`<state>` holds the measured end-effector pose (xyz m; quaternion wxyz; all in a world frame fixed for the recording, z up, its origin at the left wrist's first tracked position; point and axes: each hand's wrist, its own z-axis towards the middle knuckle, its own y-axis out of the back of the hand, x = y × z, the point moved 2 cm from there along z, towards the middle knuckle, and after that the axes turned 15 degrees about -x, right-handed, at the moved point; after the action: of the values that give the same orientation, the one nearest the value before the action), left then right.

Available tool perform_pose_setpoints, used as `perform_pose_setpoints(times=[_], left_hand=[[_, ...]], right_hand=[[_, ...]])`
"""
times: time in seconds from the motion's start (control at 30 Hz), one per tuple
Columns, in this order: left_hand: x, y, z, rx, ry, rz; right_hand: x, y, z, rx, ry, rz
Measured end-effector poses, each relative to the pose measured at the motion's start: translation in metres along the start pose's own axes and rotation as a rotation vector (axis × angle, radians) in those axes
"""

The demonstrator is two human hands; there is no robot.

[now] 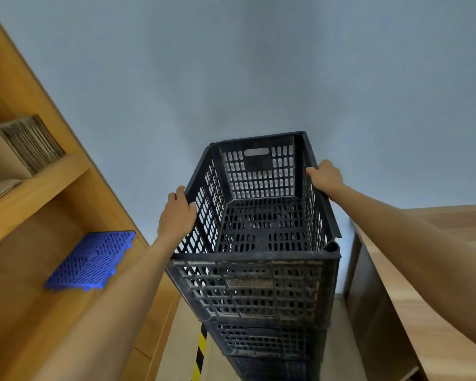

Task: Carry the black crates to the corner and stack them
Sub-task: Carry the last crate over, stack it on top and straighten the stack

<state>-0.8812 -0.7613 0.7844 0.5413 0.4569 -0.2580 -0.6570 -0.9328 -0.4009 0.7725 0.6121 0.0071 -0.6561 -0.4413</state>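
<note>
Top black crate point(259, 224) sits on a stack of black crates point(270, 342) w/ at least 2 more visible beneath it, up against the grey wall point(231, 64). Left hand point(177, 215) grips the crate's left long rim, fingers curled over the top edge, thumb on the outside. Right hand point(324, 176) grips the opposite long rim further along, fingers hooked inside. Crate is between the 2 hands, empty, open side up.

Step in hand, as I judge it: seating this crate on the stack, i.e. the stacking part, not the carry. Near end looks settled on the crate below; can't tell if the far end is fully down or if it is square all round, since the lower rim is hidden.

Next move calls for: check corners line up w/ the crate under it, press down evenly w/ both hands, then let go 1 hand at a time. Stack is tall and narrow, so a skewed seat could tip it.

Left of the left hand: wooden shelf unit point(52, 182) holding a blue plastic grid panel point(92, 261) and flat cardboard point(25, 144). Right of the right hand: wooden bench point(423, 284). Below the left forearm: yellow-black floor tape point(199, 353).
</note>
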Motion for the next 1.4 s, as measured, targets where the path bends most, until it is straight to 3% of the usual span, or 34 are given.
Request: perform_pose_setpoints(times=[0.17, 0.37, 0.6, 0.73, 0.83, 0.97, 1.07, 1.17, 1.27, 1.4], left_hand=[[-0.008, -0.001, -0.016, 0.150, -0.135, 0.302], [-0.008, -0.008, -0.010, 0.135, -0.167, 0.370], [-0.010, -0.006, -0.019, 0.141, -0.128, 0.361], [-0.040, -0.011, -0.019, 0.077, 0.134, 0.257], [-0.119, -0.037, -0.022, 0.098, 0.198, 0.096], [-0.238, -0.061, -0.038, 0.389, 0.109, -0.205], [-0.275, -0.060, -0.045, 0.421, 0.167, -0.284], [-0.293, -0.067, -0.059, 0.485, 0.262, -0.281], [-0.304, -0.077, -0.073, 0.356, 0.238, -0.120], [-0.302, -0.087, -0.073, 0.201, 0.164, 0.005]], right_hand=[[0.002, 0.003, -0.003, -0.036, 0.014, -0.055], [0.005, 0.002, 0.004, -0.111, 0.142, -0.134], [0.013, -0.004, 0.012, 0.137, 0.621, -0.499], [0.016, -0.008, 0.015, 0.288, 0.730, -0.665], [0.009, -0.008, 0.020, 0.278, 0.705, -0.522], [0.017, 0.006, 0.038, 0.202, 0.949, -0.588], [0.027, 0.022, 0.069, 0.245, 1.062, -0.503], [0.035, 0.022, 0.098, 0.391, 1.103, -0.480], [0.019, 0.015, 0.104, 0.559, 1.208, -0.485], [-0.014, 0.009, 0.112, 0.370, 1.369, -0.226]])
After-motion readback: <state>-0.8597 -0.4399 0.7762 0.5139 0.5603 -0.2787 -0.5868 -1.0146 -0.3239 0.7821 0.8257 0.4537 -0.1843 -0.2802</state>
